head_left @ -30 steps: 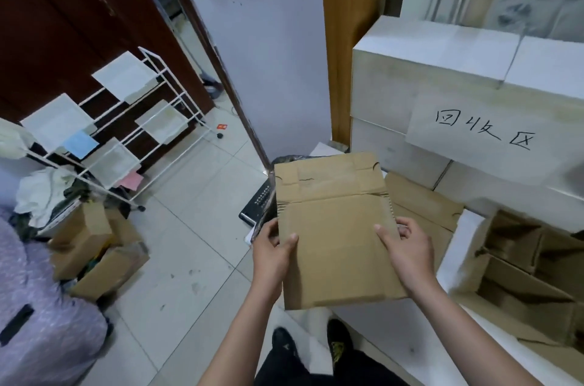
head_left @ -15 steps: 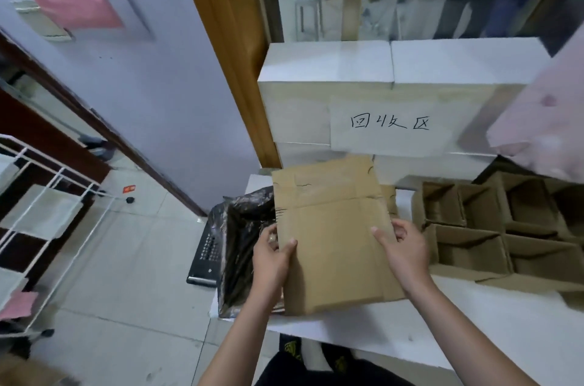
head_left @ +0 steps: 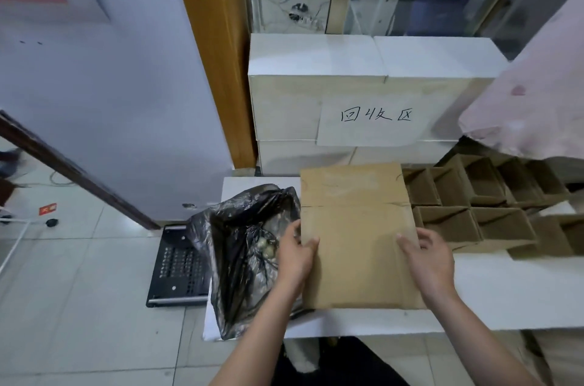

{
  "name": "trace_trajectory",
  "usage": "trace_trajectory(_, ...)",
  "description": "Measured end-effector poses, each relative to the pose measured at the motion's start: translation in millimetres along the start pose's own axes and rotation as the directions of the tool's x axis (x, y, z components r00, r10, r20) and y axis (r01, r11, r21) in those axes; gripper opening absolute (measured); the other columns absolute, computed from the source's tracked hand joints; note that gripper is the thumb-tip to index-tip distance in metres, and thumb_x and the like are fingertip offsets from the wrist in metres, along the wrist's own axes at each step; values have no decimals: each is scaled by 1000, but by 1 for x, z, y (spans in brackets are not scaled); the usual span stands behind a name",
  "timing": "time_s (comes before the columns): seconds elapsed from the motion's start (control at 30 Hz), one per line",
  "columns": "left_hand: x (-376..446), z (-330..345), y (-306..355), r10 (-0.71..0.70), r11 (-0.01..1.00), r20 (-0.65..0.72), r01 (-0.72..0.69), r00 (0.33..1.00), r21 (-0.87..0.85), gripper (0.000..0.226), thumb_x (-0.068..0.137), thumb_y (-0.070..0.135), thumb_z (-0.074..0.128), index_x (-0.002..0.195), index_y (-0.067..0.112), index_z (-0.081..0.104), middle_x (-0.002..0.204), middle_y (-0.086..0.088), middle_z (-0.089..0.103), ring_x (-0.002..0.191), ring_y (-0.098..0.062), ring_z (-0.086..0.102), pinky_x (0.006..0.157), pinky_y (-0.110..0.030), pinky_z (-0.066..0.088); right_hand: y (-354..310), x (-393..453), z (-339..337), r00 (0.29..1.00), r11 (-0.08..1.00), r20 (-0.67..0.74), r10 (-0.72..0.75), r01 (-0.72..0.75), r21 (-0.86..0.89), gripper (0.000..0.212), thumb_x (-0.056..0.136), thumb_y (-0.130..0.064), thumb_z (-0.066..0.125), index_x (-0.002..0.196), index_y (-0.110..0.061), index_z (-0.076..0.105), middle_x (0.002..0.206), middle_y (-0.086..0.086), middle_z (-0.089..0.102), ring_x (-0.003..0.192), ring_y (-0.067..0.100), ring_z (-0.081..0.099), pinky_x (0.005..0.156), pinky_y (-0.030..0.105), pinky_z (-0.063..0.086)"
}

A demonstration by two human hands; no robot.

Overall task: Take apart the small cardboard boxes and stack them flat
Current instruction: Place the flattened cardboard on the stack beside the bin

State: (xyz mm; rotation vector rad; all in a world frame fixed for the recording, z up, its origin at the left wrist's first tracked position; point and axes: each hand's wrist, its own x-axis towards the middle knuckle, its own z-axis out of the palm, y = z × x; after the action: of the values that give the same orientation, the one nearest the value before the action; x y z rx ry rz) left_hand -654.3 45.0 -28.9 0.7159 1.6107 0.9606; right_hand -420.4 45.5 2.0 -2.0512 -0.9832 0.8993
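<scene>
A flattened brown cardboard box (head_left: 355, 237) lies flat-side up over the white table (head_left: 505, 297), held between both hands. My left hand (head_left: 295, 254) grips its left edge, thumb on top. My right hand (head_left: 425, 259) grips its right edge, thumb on top too. Several small open cardboard boxes (head_left: 493, 211) stand in rows on the table to the right of the flat one.
A black plastic bag (head_left: 246, 246) hangs over the table's left end. A black laptop-like device (head_left: 177, 265) lies on the tiled floor. White boxes with a handwritten paper label (head_left: 376, 115) stand behind the table. Pink cloth (head_left: 534, 101) hangs at right.
The view has swung right, from the floor and the white rack to the table. The flattened box, still held in both hands, has come down over the table surface.
</scene>
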Motion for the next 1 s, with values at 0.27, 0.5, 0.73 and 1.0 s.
trace_trajectory(0.27, 11, 17, 6, -29, 999, 47, 26, 998, 47, 45, 92, 7, 67, 134, 17, 53, 119, -6, 68, 105, -20, 66, 100, -44, 52, -4, 19, -8, 999, 1000, -34, 0, -1, -23, 37, 87, -35, 74, 118, -19, 60, 90, -9, 65, 80, 8, 62, 57, 24, 44)
trace_trajectory(0.5, 32, 41, 11, -69, 970, 25, 61, 997, 236, 43, 94, 9, 66, 135, 14, 53, 117, -2, 66, 103, -16, 62, 97, -32, 50, -1, 65, -4, 1000, 999, 30, -9, 10, -43, 34, 89, -28, 72, 118, -16, 59, 88, -10, 63, 77, 3, 57, 56, 22, 40)
trace_trajectory(0.73, 65, 74, 13, -147, 844, 32, 109, 989, 526, 66, 96, 13, 63, 153, 8, 30, 145, -15, 47, 136, -32, 45, 115, -38, 35, 3, 108, 25, 994, 982, 111, -2, 23, -189, 40, 88, -25, 72, 122, -11, 55, 104, 8, 68, 95, 29, 65, 80, 39, 54)
trace_trajectory(1.0, 100, 95, -8, -214, 665, 79, 86, 974, 742, 62, 101, 17, 45, 158, 21, 20, 140, -28, 39, 125, -41, 46, 108, -36, 36, 11, 143, 62, 982, 951, 171, 77, -21, -308, 40, 88, -14, 68, 124, -7, 52, 118, 16, 62, 105, 35, 61, 89, 46, 53)
